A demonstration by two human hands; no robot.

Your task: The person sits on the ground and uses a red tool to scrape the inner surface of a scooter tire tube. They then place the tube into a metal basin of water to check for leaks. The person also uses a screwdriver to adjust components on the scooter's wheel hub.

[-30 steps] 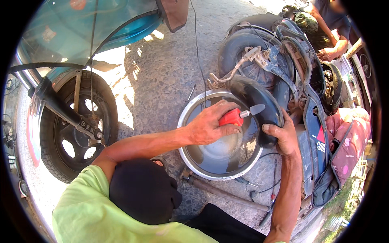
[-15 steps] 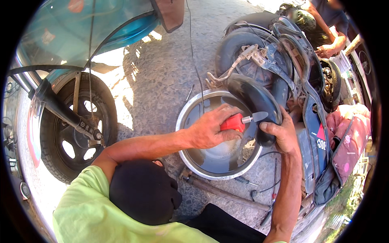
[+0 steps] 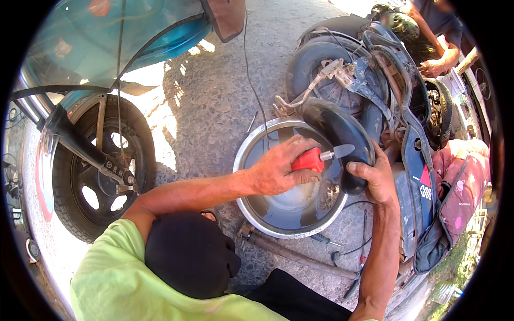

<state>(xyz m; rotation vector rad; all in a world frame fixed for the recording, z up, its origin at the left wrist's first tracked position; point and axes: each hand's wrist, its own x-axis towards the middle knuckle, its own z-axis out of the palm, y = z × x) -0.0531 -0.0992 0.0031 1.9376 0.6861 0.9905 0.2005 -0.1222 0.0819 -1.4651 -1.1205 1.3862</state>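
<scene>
My left hand [image 3: 278,170] is closed around a red rotary grinder [image 3: 307,160] with a pointed grey grinding tip [image 3: 343,150]. The tip is over or against a black inner tube [image 3: 338,126]; contact is unclear. My right hand [image 3: 378,177] grips the lower end of the tube, thumb on its near face and fingers behind it, partly hidden. The tube curves over the right side of a wide metal basin [image 3: 247,213] holding murky water. A thin dark cord [image 3: 250,80] runs down toward my left hand.
A hammer [image 3: 292,257] and screwdrivers lie below the basin. To the right is a partly dismantled motorbike [image 3: 396,101] with a pink patterned cloth [image 3: 459,187]. At left stands a vehicle wheel [image 3: 101,166]. Another person's hand [image 3: 432,68] shows at the upper right.
The tube's lower end and my right hand have shifted very slightly right. Both hands keep their grips, and the grinder stays almost in place.
</scene>
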